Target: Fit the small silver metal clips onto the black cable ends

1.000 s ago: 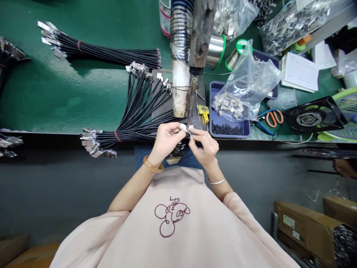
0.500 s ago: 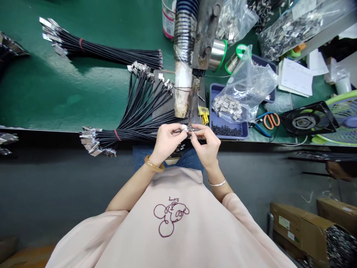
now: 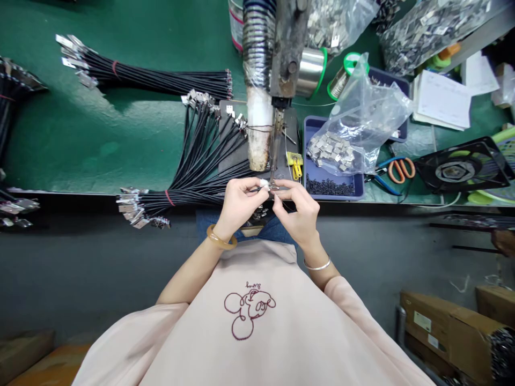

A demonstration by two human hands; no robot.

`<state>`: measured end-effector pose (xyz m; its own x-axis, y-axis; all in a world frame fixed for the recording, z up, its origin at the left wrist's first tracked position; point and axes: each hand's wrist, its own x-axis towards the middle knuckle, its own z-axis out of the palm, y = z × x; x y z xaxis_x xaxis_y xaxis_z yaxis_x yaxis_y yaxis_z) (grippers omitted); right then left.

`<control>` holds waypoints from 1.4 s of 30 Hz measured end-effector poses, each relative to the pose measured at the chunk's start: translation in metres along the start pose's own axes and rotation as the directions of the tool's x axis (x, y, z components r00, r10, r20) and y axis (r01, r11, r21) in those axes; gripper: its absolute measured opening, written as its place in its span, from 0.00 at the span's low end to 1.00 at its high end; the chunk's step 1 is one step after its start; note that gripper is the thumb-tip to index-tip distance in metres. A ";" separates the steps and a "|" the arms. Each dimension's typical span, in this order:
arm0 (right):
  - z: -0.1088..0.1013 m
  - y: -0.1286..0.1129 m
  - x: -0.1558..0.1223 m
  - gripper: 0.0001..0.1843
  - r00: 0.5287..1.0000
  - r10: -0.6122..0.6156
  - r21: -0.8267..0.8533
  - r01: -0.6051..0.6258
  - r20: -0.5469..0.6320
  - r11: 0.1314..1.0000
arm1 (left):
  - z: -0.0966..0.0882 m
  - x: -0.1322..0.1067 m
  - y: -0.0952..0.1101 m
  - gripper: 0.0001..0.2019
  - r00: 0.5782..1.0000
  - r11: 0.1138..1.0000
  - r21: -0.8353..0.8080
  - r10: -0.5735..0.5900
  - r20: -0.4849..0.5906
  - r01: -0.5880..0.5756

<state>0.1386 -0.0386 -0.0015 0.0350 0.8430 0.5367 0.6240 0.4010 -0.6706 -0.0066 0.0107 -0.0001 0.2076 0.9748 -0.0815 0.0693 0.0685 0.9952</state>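
Note:
Under the tip of the soldering iron (image 3: 277, 142), my left hand (image 3: 237, 205) is closed in a pinch on the end of a black cable (image 3: 255, 188). A small white cover wraps one of its fingertips. Facing it, my right hand (image 3: 300, 210) has thumb and index finger close together around something tiny that I cannot make out. The fingertips of both hands nearly meet at the iron's tip. Left of my hands lies a bundle of black cables (image 3: 193, 187) with metal connectors, tied by a red band.
A purple tray (image 3: 359, 196) holds metal shells and small black parts. Beside it lie pliers (image 3: 398, 170) and a black fan (image 3: 454, 170). Solder spools (image 3: 311, 72) stand behind. A taped hose (image 3: 257, 128) hangs beside the iron. Another cable bundle (image 3: 161, 78) lies at the back left.
The view has shifted slightly, so things on the right sit farther right. My hands stay together at the iron's tip, with only small finger movement.

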 end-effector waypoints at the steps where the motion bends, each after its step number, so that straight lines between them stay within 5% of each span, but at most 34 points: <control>1: 0.000 0.000 0.000 0.08 1.000 -0.001 -0.009 0.001 0.004 1.000 | 0.000 0.000 -0.001 0.05 1.000 1.000 -0.001 -0.005 0.006 0.005; 12: 0.001 -0.001 0.002 0.06 0.998 0.055 0.023 -0.054 -0.014 0.998 | 0.000 0.000 0.001 0.05 1.000 1.000 -0.003 0.020 -0.013 -0.020; 20: -0.003 -0.006 -0.004 0.07 1.000 -0.017 -0.059 0.018 0.019 0.998 | -0.002 -0.004 -0.004 0.05 0.999 1.000 0.011 0.015 0.049 -0.016; 27: -0.001 -0.006 -0.007 0.04 0.944 0.328 0.245 -0.323 0.019 0.914 | -0.004 -0.009 0.001 0.08 0.997 1.000 0.003 0.015 0.069 -0.015; 36: 0.000 -0.002 -0.001 0.07 0.996 0.086 0.004 -0.086 0.023 0.996 | 0.000 -0.007 -0.006 0.08 0.997 0.993 0.096 0.070 0.015 -0.071; 42: 0.001 0.001 0.002 0.05 0.958 0.283 0.153 -0.286 0.041 0.946 | 0.000 -0.008 -0.006 0.09 0.991 0.976 0.178 0.129 -0.022 -0.123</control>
<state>0.1387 -0.0360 -0.0019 0.1777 0.9361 0.3036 0.4612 0.1933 -0.8660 -0.0086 0.0024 -0.0054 0.1931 0.9800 0.0488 0.2159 -0.0909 0.9722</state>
